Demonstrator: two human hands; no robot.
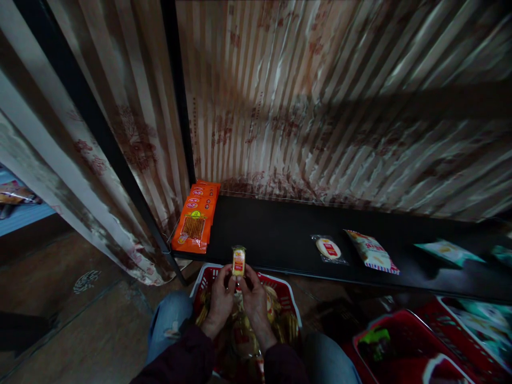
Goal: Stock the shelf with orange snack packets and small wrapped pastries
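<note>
Between my two hands, a small wrapped snack with a yellow and red label is held upright. My left hand grips its left side and my right hand its right side, with fingers closed on it. Below them a red basket with a white rim stands between my knees, filled with wrapped snacks. Just beyond my hands runs the front edge of a black shelf. Orange snack packets lie stacked at its left end.
On the shelf to the right lie a round wrapped cracker, a white and red packet and a green packet. More red baskets stand at the lower right. A black post and striped curtains border the shelf.
</note>
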